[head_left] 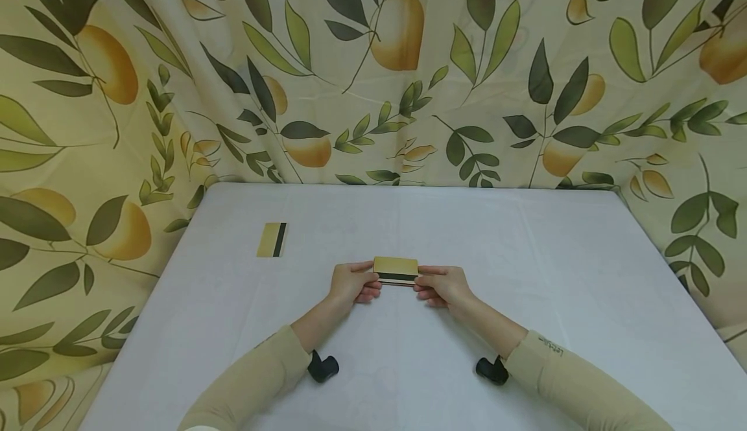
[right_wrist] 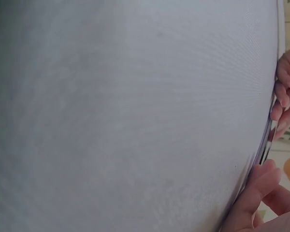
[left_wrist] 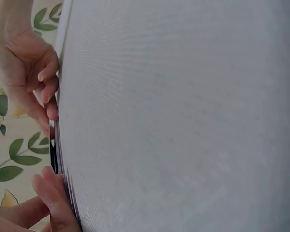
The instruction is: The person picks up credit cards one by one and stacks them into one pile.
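Observation:
A gold card [head_left: 395,266] with a black stripe along its near long edge is held level between both hands, just above or on the white table. My left hand [head_left: 353,282] pinches its left short end between thumb and fingers. At the right short end, my right hand [head_left: 445,286] grips it the same way. A thin reddish edge shows below the stripe; whether that is a second card underneath I cannot tell. Both wrist views catch the card [left_wrist: 53,152] nearly edge-on. A similar gold card [head_left: 268,240], striped along its right side, lies apart at the upper left.
A white cloth-covered table [head_left: 525,243] spreads around the hands. Behind it and at its sides hangs a curtain [head_left: 362,107] printed with leaves and fruit. Small black devices [head_left: 323,366] sit below each wrist, close to the sleeves.

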Tool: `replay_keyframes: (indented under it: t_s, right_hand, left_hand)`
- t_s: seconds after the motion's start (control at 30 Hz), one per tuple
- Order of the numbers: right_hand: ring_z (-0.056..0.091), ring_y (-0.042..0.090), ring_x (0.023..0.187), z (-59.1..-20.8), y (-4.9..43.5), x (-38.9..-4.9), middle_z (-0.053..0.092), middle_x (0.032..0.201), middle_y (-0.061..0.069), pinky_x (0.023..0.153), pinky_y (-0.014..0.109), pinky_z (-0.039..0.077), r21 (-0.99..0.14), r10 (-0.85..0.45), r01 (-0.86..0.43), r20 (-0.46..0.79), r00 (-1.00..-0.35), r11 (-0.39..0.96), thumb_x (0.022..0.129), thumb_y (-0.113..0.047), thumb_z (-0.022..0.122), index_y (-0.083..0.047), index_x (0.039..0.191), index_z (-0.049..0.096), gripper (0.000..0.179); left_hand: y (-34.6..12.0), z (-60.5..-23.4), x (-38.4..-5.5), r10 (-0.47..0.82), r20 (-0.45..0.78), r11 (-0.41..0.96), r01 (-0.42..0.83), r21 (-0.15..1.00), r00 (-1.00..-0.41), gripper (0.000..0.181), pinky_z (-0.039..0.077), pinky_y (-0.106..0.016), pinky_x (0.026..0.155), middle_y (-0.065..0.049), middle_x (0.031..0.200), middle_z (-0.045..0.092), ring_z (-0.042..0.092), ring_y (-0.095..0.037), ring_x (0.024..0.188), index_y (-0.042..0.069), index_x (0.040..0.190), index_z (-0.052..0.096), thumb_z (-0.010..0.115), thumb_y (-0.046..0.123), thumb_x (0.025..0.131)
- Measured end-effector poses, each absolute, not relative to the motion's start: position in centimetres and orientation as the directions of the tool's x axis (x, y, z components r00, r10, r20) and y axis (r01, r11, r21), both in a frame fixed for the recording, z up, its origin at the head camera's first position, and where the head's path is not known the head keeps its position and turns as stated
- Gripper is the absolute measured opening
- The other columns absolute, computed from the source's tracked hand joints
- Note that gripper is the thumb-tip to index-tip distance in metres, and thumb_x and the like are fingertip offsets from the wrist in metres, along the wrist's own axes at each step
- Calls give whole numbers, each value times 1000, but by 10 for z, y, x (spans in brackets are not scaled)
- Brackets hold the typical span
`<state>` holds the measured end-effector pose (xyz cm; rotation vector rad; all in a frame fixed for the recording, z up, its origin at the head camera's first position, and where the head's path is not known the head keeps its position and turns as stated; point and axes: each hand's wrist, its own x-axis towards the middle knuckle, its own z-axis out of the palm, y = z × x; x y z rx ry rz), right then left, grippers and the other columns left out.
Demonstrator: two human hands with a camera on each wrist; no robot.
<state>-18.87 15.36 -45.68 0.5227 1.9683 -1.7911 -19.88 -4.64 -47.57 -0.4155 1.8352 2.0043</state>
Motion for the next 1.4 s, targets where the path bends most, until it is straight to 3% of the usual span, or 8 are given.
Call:
replay_keyframes:
  t_s: [1.07, 1.4]
  right_hand:
    - [60, 8, 48, -461, 155, -191, 68, 68, 4, 42, 16, 46, -837, 13, 530, -533, -846, 137, 82, -5, 64, 0, 120, 56, 39]
    - [55, 7, 45, -453, 156, -194, 65, 63, 2, 41, 17, 42, -856, 67, 501, -497, -865, 127, 84, -10, 62, 4, 112, 58, 31]
  left_hand:
    - [-44, -470, -198, 33, -456, 12, -456, 890, -889, 36, 47, -18, 38, -7, 56, 63, 59, -9, 43, -2, 116, 58, 61, -5, 80]
    - [-57, -475, -207, 19, -508, -75, -508, 858, -861, 33, 50, -21, 41, -5, 59, 64, 61, -11, 46, 0, 114, 59, 64, 5, 82]
